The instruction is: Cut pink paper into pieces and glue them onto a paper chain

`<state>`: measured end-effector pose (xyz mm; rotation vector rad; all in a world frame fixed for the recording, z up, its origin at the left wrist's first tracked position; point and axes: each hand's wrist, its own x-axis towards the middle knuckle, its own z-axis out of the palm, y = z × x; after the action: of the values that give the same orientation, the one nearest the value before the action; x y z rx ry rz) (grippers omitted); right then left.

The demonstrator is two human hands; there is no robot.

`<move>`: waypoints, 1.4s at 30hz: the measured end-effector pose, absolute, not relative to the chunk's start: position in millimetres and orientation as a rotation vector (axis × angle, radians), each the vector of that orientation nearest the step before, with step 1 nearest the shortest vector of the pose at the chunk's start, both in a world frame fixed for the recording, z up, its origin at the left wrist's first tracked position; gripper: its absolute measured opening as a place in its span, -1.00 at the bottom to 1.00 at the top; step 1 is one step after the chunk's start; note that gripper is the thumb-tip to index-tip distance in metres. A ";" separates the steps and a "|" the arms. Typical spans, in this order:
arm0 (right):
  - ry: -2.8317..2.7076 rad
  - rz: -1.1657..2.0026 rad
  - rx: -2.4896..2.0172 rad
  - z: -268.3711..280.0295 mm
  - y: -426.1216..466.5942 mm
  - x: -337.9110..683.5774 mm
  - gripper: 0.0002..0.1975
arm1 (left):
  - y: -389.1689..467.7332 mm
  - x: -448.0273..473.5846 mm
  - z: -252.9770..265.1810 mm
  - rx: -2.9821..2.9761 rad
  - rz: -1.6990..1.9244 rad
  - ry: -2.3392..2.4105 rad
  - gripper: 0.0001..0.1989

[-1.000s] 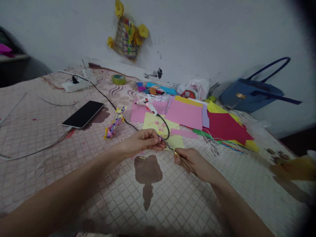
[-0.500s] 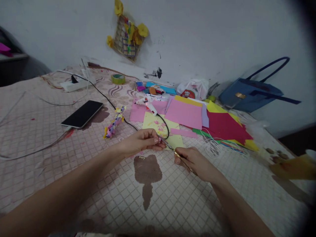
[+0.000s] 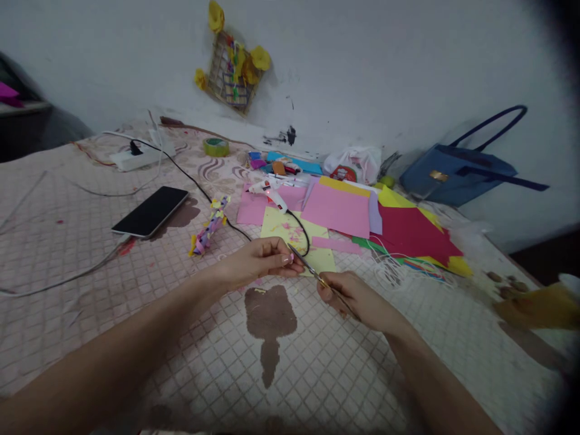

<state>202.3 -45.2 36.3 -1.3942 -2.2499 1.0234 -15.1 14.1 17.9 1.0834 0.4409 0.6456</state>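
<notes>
Scissors meet a pinched scrap of pink

At the lower middle of the frame, a dark patch (image 3: 272, 314) marks the quilted cover (image 3: 217, 374) of the surface. Just right of and above it, the right hand (image 3: 351, 296) has its grip closed around the gold handles of a pair of scissors (image 3: 324, 283), the blades pointing up and left. At the centre, the left hand (image 3: 272, 258) keeps a narrow grip, thumb against fingertips, on a small pink piece (image 3: 291, 258). The blade tips reach those fingers; whether they bite into the piece cannot be told.

Beyond the hands lies a pale yellow sheet (image 3: 322, 260) sprinkled with pink and yellow bits. Left of it rests a decorated stick (image 3: 209, 229) in purple, pink and yellow, with a dark-screened tablet (image 3: 151, 211) farther left. A white glue gun (image 3: 274, 194) lies over papers above the yellow sheet; pink sheets (image 3: 338, 208) and a red sheet (image 3: 408, 232) spread to the right. Farther back are a tape roll (image 3: 216, 147) and, at upper right, a blue bag (image 3: 466, 172). A flowered hanging (image 3: 233, 78) is on the wall at upper left of centre.
</notes>
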 end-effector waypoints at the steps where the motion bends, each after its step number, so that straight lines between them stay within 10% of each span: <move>1: -2.248 1.051 -1.373 36.0 -45.7 202.2 -0.56 | 13.8 -14.8 17.8 1.084 0.645 0.440 -0.90; 42: -2.281 1.008 -1.407 33.9 -46.1 200.5 -0.61 | 10.0 -6.7 6.5 1.022 0.714 0.486 -0.88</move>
<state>200.5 -46.1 33.9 -1.4068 -2.2808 1.0080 -6.7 10.0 6.5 1.0219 0.4863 0.7138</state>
